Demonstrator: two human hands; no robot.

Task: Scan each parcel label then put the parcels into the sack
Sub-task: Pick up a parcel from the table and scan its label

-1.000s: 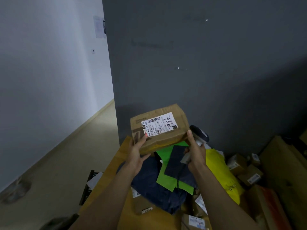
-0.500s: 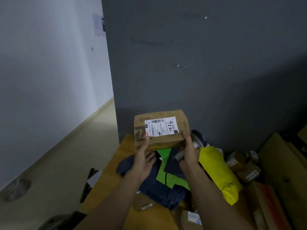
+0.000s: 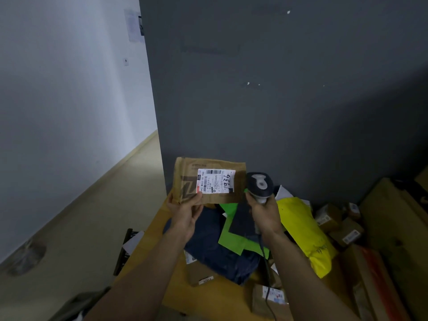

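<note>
Brown parcel [image 3: 209,185]: matt, creased kraft paper; white paper label [image 3: 216,181] stuck on. Scanner [image 3: 259,184]: smooth black and grey plastic. Yellow mailer [image 3: 305,235]: slightly glossy plastic film. Boxes [image 3: 340,228]: plain matt cardboard.

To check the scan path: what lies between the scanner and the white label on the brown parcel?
In the head view, only a bare strip of the brown parcel lies between the label and the scanner; nothing else.
</note>
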